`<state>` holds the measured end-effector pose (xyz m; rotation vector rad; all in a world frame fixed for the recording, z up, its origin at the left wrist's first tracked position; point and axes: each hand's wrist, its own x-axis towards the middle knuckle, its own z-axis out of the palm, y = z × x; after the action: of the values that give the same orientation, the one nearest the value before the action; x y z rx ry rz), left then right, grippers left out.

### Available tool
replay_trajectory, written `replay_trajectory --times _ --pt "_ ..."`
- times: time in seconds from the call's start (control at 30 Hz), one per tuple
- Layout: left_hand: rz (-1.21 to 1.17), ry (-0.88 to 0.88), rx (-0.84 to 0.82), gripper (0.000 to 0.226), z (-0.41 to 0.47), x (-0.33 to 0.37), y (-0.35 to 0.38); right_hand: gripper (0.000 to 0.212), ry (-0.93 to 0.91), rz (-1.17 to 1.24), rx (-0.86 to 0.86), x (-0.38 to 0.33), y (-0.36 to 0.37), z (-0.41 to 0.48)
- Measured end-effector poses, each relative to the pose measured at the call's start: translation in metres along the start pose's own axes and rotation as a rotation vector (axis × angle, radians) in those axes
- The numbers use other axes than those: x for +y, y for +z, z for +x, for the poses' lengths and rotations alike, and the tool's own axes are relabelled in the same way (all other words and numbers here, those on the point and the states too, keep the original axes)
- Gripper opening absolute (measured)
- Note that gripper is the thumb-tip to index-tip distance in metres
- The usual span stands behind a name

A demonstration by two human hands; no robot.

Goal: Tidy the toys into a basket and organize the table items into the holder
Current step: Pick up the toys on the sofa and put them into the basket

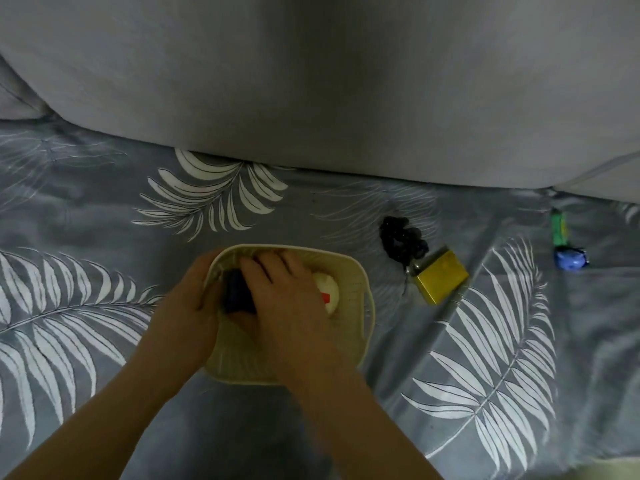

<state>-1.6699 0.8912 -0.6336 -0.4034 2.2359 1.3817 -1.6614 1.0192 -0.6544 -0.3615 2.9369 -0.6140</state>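
Observation:
A cream plastic basket [360,299] sits on the leaf-patterned grey bedsheet [104,271] at the centre. My left hand [183,306] grips the basket's left rim. Inside the basket my right hand [277,292] rests with fingers spread over a dark blue object [237,292]. A white round toy with a red mark [327,292] lies in the basket to the right of that hand. Whether my right hand grips the dark object is hidden by the fingers.
To the right of the basket lie a black scrunchie [403,240], a gold box [440,277], and farther right a green stick-shaped item [559,228] with a blue round toy [569,259]. A large grey cushion [311,81] fills the back.

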Motion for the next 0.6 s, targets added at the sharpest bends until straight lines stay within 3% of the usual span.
replay_trajectory --times 0.1,0.2,0.37,0.6 --pt "-0.011 0.009 -0.047 0.029 -0.002 0.008 0.009 0.039 0.044 0.075 0.231 0.029 -0.036 -0.013" --pt "-0.011 0.019 -0.096 0.028 -0.001 0.016 0.022 0.034 0.236 0.020 0.354 0.088 -0.066 -0.027" --pt "-0.025 0.029 -0.123 0.026 0.000 0.022 0.042 0.058 0.630 -0.127 0.061 0.189 -0.069 -0.042" --pt "0.006 0.024 -0.101 0.033 0.008 0.007 0.066 0.069 0.641 -0.321 -0.207 0.248 -0.040 -0.041"
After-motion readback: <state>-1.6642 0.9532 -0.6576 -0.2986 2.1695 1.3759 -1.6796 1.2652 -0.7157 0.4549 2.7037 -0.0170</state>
